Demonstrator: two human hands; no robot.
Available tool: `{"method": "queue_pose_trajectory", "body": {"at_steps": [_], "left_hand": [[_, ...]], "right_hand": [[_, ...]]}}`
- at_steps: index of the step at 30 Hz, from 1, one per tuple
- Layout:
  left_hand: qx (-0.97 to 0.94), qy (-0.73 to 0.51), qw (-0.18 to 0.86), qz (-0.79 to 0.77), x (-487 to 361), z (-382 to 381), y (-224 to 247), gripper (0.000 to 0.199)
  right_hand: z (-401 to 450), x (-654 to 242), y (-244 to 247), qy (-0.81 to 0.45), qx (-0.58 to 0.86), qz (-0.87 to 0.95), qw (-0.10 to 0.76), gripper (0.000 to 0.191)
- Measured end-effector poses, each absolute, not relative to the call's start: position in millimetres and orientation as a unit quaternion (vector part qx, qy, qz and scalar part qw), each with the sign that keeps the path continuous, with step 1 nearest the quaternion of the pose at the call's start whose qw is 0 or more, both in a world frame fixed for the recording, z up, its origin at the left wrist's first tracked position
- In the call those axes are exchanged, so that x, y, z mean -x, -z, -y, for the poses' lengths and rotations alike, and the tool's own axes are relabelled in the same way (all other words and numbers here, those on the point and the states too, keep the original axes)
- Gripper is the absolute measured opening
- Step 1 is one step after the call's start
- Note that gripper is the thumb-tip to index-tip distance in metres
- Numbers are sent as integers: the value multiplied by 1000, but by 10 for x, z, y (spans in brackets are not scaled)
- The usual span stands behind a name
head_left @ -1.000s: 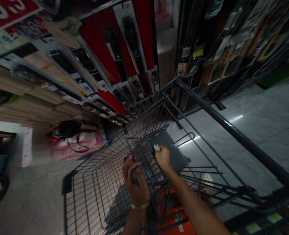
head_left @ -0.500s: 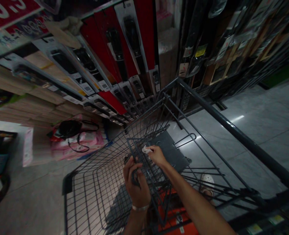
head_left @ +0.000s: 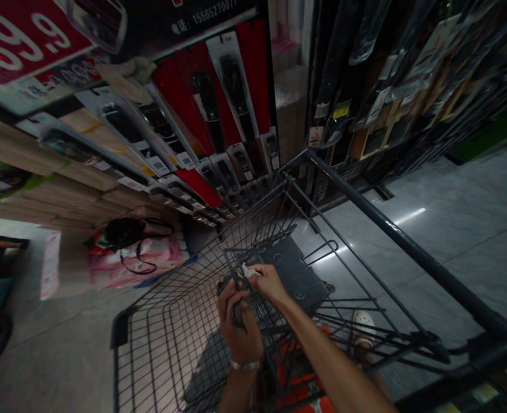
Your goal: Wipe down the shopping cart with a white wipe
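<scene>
Pinching a crumpled white tissue (head_left: pixel 250 271) in my right hand (head_left: pixel 270 285), I am holding it near my left hand (head_left: pixel 245 337), toward its one o'clock, over the shopping cart (head_left: pixel 386 222); my left fingers are clasping a dark curved thing (head_left: pixel 236 314).

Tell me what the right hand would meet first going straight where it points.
The right hand would probably meet the cart's dark frame bar by the left hand, though depth is unclear.

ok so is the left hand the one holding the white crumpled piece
No, the right hand pinches the white crumpled piece, while the left hand holds a dark curved item.
</scene>
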State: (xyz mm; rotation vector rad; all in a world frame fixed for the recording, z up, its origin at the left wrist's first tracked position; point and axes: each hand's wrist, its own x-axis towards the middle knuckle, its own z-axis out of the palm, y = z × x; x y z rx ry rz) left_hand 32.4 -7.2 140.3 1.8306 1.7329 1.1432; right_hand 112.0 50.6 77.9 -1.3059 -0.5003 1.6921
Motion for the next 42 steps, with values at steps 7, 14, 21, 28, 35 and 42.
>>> {"method": "queue_pose_trajectory", "body": {"at_steps": [7,14,21,28,35,42], "left_hand": [[-642,-379,215,-631,-343,78,-1470,17],[-637,-401,220,-620,-347,67,-1467,17],[-644,-406,208,-614,-346,83,-1448,17],[-650,-398,201,-616,-337,97,-1429,18],[-648,-398,207,-615,-316,108,-1402,18],[-655,-398,199,-610,-291,87,-1379,18]], "right_hand": [[-512,-1215,-856,-599,543,260,528,29],[-571,-1081,-758,-495,545,420,530,47],[-601,-1101,-584,-486,529,493,491,49],[-604,-1173,-239,-469,571,516,433,47],[-592,-1213,-7,-437,625,537,360,45],[-559,-1222,19,-419,688,516,291,39]]}}
